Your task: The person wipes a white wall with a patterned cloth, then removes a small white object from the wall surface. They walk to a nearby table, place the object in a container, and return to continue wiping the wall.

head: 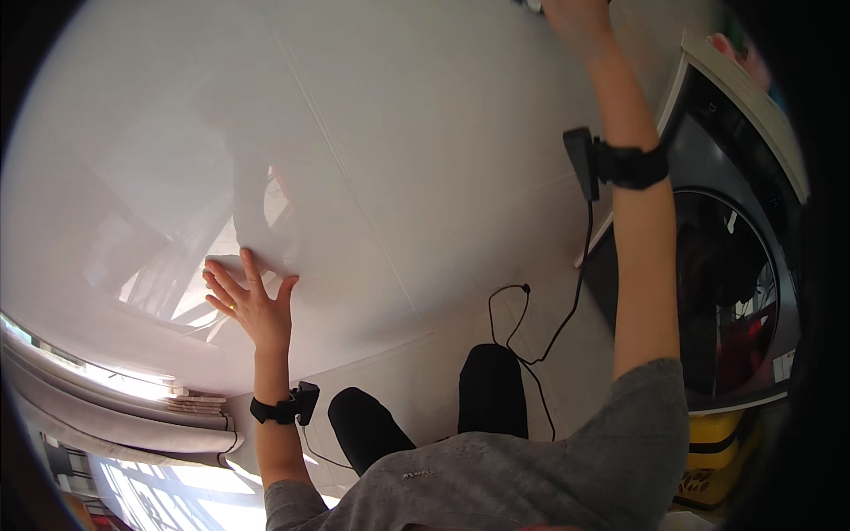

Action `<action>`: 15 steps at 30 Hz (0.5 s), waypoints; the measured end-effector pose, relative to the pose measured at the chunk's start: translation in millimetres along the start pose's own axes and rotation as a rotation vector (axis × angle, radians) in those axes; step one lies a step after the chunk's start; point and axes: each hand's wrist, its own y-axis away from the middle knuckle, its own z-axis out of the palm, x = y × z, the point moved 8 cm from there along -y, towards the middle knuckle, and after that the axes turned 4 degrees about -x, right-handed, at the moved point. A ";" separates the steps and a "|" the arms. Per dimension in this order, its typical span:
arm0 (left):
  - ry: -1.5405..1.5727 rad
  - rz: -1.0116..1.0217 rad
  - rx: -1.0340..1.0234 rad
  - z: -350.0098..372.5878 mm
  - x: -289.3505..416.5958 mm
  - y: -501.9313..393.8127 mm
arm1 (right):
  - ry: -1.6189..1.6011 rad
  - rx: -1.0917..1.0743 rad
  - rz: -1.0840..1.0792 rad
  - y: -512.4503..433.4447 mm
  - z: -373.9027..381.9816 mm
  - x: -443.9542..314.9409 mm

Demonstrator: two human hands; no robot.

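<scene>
My left hand (255,302) is spread flat at a glossy white wall (412,146), fingers apart and holding nothing. Its palm faces the surface, which mirrors the arm and bright window light. My right arm reaches up to the top edge of the picture, where my right hand (576,23) is partly cut off. Beside its fingers shows a bit of a black-and-white object (531,5); whether the hand grips it cannot be made out. A black strap with a small device (616,162) sits on the right forearm, and a similar wrist device (292,403) on the left.
To the right stands a front-loading washing machine (727,292) with a dark round door. Below it is a yellow plastic basket (714,441). A black cable (564,325) hangs from the right device and loops near my knee. Grey fabric folds (126,425) lie by the bright window at left.
</scene>
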 end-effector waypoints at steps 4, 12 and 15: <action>-0.028 0.011 -0.005 2.0 1.8 -0.2 | 0.118 -0.222 0.146 223.5 27.5 -62.3; -0.016 -0.028 -0.048 3.1 0.4 0.0 | 0.058 -0.362 -0.015 303.0 41.4 -109.1; -0.027 -0.040 -0.071 2.0 0.9 -0.2 | 0.095 -0.202 -0.070 152.9 50.0 -96.3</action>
